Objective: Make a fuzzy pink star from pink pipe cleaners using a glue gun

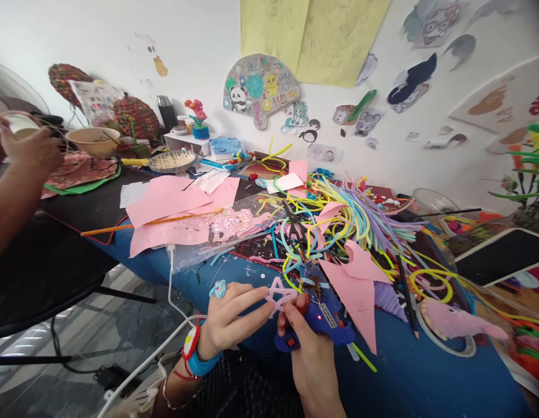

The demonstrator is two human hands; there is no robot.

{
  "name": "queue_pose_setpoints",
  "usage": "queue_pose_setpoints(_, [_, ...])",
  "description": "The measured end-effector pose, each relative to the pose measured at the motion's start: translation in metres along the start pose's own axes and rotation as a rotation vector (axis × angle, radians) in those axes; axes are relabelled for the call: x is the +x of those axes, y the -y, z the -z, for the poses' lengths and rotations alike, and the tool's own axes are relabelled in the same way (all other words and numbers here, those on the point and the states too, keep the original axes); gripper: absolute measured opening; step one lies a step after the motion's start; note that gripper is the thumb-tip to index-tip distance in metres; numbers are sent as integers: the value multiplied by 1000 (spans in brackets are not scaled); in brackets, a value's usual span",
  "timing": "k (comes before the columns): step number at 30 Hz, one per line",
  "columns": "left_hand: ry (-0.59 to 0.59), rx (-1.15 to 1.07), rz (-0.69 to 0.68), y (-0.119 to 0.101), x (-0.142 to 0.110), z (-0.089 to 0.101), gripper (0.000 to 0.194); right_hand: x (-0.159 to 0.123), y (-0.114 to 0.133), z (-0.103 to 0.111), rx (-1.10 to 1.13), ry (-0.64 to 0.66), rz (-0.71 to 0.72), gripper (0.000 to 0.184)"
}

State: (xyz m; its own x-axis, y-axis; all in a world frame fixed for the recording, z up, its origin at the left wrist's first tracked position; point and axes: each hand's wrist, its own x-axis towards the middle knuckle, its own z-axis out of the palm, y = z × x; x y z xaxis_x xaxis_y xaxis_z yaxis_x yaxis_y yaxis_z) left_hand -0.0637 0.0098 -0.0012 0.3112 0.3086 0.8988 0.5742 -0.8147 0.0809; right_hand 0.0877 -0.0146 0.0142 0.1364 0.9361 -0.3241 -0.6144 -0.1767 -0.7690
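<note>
A pale pink pipe-cleaner star (279, 295) is between my two hands, over the table's front edge. The fingers of my left hand (234, 316) reach long to the star's left side, their tips closed on it; the thumb is hidden. My right hand (311, 342) pinches the star's lower right side between thumb and finger. Just behind and beside my right hand is a blue glue gun (334, 325) with a lit red light and a red switch. Pink paper (354, 307) with a star drawn on it lies to the right.
Behind my hands lie scissors (297, 229), a heap of pipe cleaners (360, 212) and pink paper sheets (165, 200). A pencil (408, 296), a phone (505, 255) and a pink fuzzy piece (456, 322) are rightward. A white cable (143, 366) crosses at left; another person's hand (29, 145) holds something.
</note>
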Motion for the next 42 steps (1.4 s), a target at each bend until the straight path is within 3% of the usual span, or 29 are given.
queue_pose_setpoints(6, [-43,-107,24,-2,-1,-6,14,-3,0,2,1,2,-11,29])
queue_pose_setpoints(16, [-180,-169,177,-11,-1,-15,17,-4,-2,6,-68,6,-56,30])
queue_pose_setpoints(24, [-270,-136,264,-16,9,-16,21,-8,-4,21,-127,130,176,23])
queue_pose_setpoints(28, [-311,-58,266,-16,6,-18,22,-16,-5,37,-206,230,297,33])
queue_pose_setpoints(32, [-362,42,258,-15,3,-20,21,-26,-11,47,-292,166,274,44])
queue_pose_setpoints(42, [-367,107,252,-17,4,-18,25,-16,-26,58,-437,100,283,41])
